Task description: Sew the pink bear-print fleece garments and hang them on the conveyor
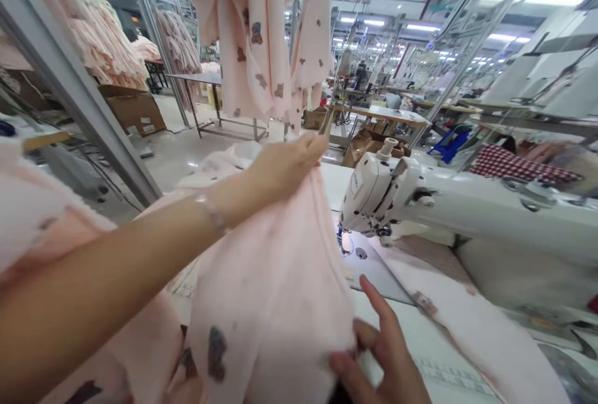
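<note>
A pale pink cloth piece (284, 292) with brown bear prints hangs in front of me. My left hand (294, 164) is raised at the centre, its fingers closed around the cloth's upper edge. Lower down, my right hand (387, 354) has its thumb and some fingers at the cloth's right edge, pinching it, while the index finger points up and away. Just right of the cloth stands a white sewing machine (467, 205), its lit needle area (346, 242) apart from both hands. Some blur softens the hands and cloth.
Another printed pink piece (467, 329) lies on the machine table, under the arm. More pink cloth (56, 230) is heaped at left. Printed pieces (261, 37) hang ahead. A metal post (79, 86) slants at left, near a cardboard box (131, 108).
</note>
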Motion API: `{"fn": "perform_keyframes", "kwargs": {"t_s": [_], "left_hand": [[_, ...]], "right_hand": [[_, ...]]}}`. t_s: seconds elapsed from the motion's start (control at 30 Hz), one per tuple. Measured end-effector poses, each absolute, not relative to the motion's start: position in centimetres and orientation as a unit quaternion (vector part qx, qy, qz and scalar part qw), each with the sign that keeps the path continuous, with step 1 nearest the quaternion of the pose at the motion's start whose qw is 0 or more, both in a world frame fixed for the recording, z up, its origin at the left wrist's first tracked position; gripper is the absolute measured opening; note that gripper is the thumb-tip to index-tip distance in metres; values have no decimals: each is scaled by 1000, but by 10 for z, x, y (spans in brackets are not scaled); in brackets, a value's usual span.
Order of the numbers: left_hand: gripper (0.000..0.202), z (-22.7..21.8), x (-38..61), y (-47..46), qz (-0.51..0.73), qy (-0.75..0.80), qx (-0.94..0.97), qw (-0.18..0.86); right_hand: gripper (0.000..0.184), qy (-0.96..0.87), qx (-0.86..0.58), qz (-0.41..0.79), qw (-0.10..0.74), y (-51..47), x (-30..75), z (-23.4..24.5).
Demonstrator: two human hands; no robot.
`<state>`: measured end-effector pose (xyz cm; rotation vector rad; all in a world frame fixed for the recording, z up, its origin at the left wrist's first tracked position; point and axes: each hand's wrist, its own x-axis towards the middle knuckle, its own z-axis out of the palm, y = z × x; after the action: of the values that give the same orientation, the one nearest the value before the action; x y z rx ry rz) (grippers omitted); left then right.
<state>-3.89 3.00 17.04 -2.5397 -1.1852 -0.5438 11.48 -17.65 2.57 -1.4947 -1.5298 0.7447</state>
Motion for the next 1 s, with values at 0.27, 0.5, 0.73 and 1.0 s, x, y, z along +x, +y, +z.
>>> {"fn": "perform_keyframes", "kwargs": {"t_s": [0.27,0.5,0.73,1.0], "left_hand": [[6,77,-15,31,-42,-259,-964,-39],[9,73,-22,21,-35,-166,-978,-126],[9,94,-29,23,-42,-169,-972,-161],[9,57,-10,23,-53,-161,-984,-58]], "right_hand": [[16,-817,-525,10,238,-152,167,1],[25,-820,-538,22,193,-129,142,8],[8,-798,-537,37,271,-130,137,11],[13,-787,-546,46,283,-149,128,-1]]}}
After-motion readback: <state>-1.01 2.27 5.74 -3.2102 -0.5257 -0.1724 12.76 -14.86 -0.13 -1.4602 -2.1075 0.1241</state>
